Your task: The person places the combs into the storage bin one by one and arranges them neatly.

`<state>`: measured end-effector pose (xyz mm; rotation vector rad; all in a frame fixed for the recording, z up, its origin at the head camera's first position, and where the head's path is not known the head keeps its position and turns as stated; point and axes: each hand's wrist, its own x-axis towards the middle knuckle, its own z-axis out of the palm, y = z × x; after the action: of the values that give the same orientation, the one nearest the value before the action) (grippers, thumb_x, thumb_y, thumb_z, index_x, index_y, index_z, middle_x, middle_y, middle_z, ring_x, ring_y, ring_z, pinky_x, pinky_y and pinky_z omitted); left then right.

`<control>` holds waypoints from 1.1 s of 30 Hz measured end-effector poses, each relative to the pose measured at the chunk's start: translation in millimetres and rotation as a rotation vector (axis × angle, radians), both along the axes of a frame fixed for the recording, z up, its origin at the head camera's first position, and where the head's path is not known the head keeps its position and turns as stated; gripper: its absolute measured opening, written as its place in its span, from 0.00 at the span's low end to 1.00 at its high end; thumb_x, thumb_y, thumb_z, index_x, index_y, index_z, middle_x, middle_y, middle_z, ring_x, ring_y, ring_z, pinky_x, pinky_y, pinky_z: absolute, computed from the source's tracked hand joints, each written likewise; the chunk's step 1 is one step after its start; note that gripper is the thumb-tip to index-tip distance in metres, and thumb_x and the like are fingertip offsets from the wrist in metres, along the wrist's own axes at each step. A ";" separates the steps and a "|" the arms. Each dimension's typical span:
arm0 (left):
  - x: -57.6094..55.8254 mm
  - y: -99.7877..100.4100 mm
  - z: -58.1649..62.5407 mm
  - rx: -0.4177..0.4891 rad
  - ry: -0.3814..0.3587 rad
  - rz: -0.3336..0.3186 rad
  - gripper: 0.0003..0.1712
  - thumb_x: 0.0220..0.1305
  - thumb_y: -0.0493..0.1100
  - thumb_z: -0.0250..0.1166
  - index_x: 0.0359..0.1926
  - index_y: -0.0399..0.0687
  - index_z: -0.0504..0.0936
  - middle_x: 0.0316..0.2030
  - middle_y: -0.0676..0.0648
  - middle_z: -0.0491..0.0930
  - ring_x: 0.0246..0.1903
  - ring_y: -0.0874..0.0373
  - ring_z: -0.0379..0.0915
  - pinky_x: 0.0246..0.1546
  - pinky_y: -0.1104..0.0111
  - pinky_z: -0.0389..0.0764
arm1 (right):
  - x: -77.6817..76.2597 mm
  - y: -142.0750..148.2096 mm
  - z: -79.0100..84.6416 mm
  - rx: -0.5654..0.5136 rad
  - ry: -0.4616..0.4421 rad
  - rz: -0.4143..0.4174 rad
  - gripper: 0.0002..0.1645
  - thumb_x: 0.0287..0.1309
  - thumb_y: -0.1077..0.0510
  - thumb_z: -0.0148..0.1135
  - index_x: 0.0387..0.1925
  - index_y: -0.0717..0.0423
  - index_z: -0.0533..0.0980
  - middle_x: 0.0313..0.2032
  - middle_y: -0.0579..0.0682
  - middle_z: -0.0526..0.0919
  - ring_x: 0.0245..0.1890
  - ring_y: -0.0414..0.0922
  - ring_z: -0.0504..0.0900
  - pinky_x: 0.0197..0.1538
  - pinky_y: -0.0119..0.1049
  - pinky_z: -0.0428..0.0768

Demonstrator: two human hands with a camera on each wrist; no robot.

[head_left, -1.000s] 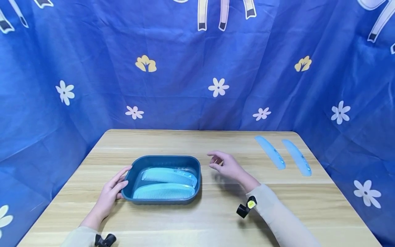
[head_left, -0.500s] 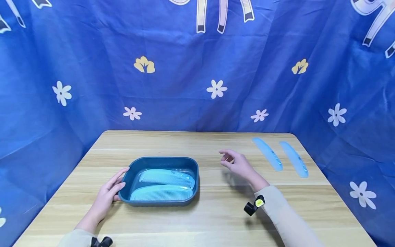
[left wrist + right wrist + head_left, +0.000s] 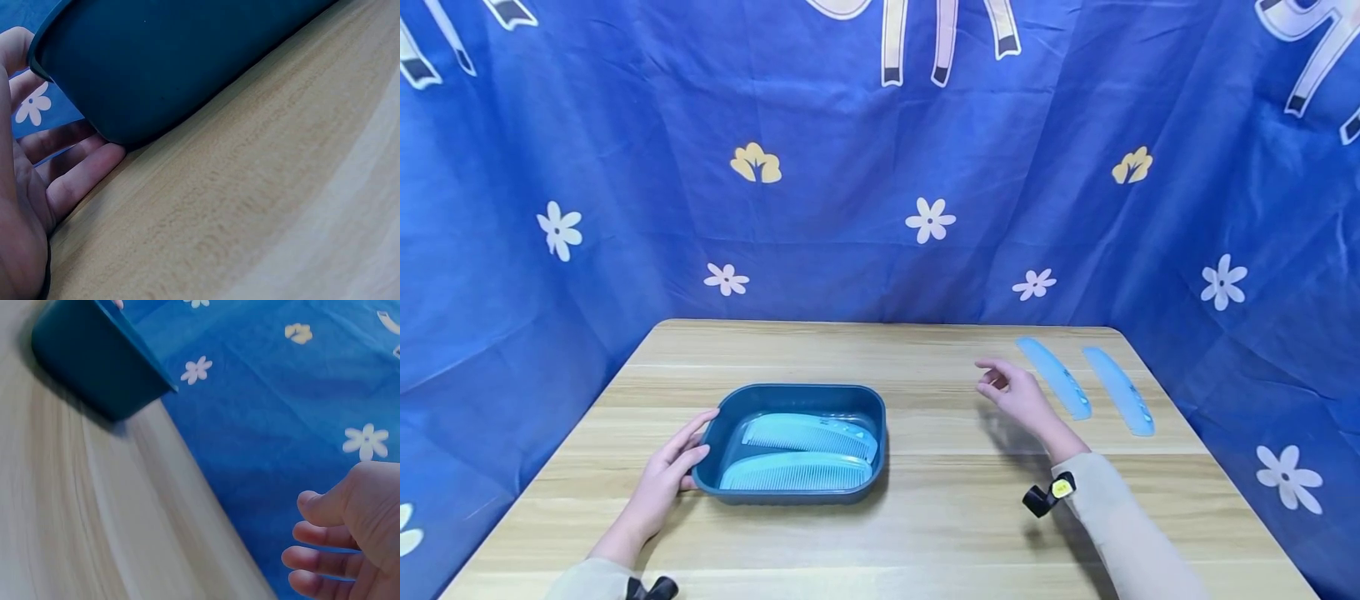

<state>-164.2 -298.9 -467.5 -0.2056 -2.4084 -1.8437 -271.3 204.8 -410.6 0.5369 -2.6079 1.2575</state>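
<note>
A dark teal plastic basin (image 3: 790,497) stands left of the middle of the table. Two light blue combs, the rear one (image 3: 808,433) and the front one (image 3: 797,473), lie in it side by side. My left hand (image 3: 664,471) holds the basin's left end; in the left wrist view the thumb meets the rim and the other fingers touch the outer wall low down. My right hand (image 3: 1017,398) hovers over the table with loosely bent fingers, holding nothing. Just beyond it lie two more light blue combs, a nearer one (image 3: 1055,377) and a farther one (image 3: 1118,390).
The wooden table (image 3: 940,533) has a blue cloth (image 3: 850,250) with flowers and animal legs hanging behind it and at both sides. A small black camera (image 3: 1041,500) is strapped at the right wrist, and another (image 3: 658,588) at the left.
My right hand has moved to the right, away from the basin and toward the two combs on the table. The left hand, the basin and all the combs have stayed in place.
</note>
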 end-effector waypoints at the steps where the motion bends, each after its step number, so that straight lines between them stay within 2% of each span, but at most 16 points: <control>1: 0.1 0.0 0.1 0.000 0.004 0.000 0.27 0.72 0.42 0.47 0.70 0.50 0.57 0.57 0.36 0.63 0.42 0.62 0.76 0.30 0.61 0.82 | -1.0 2.9 -1.9 -0.004 -0.004 -0.011 0.21 0.54 0.66 0.64 0.51 0.64 0.75 0.32 0.51 0.80 0.31 0.46 0.78 0.33 0.35 0.77; 4: 0.0 -0.2 -0.3 0.003 0.003 0.006 0.27 0.72 0.42 0.48 0.70 0.50 0.58 0.56 0.39 0.65 0.42 0.61 0.76 0.30 0.61 0.82 | -4.6 13.4 -9.3 -0.007 -0.008 -0.041 0.21 0.54 0.66 0.64 0.51 0.64 0.75 0.32 0.51 0.80 0.30 0.45 0.77 0.33 0.34 0.77; 8: -0.3 -0.6 -1.4 0.015 -0.002 0.003 0.27 0.72 0.42 0.48 0.70 0.51 0.58 0.58 0.33 0.61 0.41 0.60 0.76 0.31 0.61 0.82 | -9.1 27.2 -15.7 -0.008 -0.009 -0.085 0.21 0.55 0.65 0.63 0.52 0.64 0.74 0.33 0.53 0.80 0.31 0.46 0.77 0.34 0.34 0.76; 9: -0.1 -0.6 -1.6 0.014 -0.001 0.001 0.27 0.72 0.42 0.47 0.70 0.51 0.57 0.58 0.31 0.60 0.41 0.60 0.76 0.31 0.60 0.82 | -10.0 30.1 -16.3 -0.007 -0.011 -0.096 0.21 0.55 0.65 0.62 0.52 0.64 0.74 0.33 0.53 0.80 0.31 0.46 0.77 0.34 0.35 0.76; 16: 0.4 -0.3 -2.6 0.022 0.009 0.004 0.27 0.71 0.41 0.48 0.70 0.50 0.58 0.55 0.35 0.62 0.40 0.60 0.76 0.30 0.60 0.82 | -18.4 50.4 -18.0 0.008 0.023 -0.157 0.21 0.56 0.65 0.62 0.52 0.66 0.73 0.33 0.56 0.80 0.32 0.50 0.77 0.35 0.37 0.76; 21: 0.4 0.9 -2.2 0.027 0.001 0.008 0.27 0.72 0.41 0.48 0.70 0.50 0.58 0.58 0.30 0.58 0.41 0.62 0.75 0.30 0.61 0.82 | -23.3 64.3 -16.1 0.027 -0.008 -0.198 0.22 0.58 0.64 0.60 0.55 0.67 0.71 0.35 0.58 0.79 0.34 0.52 0.78 0.36 0.39 0.76; 28: 0.5 0.3 -1.3 0.022 0.003 0.010 0.27 0.71 0.42 0.48 0.70 0.50 0.58 0.56 0.38 0.63 0.42 0.61 0.75 0.30 0.61 0.82 | -30.3 82.1 -16.4 0.090 -0.020 -0.248 0.23 0.61 0.62 0.57 0.57 0.66 0.68 0.38 0.60 0.78 0.38 0.55 0.78 0.39 0.43 0.76; 33: 1.9 -1.0 -1.1 0.016 0.004 0.000 0.27 0.72 0.42 0.48 0.70 0.51 0.57 0.59 0.30 0.58 0.43 0.64 0.74 0.30 0.61 0.82 | -34.4 92.4 -16.9 0.120 -0.042 -0.268 0.24 0.61 0.62 0.56 0.58 0.66 0.68 0.40 0.62 0.78 0.39 0.57 0.77 0.39 0.47 0.76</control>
<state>-162.4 -299.9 -468.6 -0.2083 -2.3903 -1.8596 -305.7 297.2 -427.5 0.1709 -2.6908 1.0439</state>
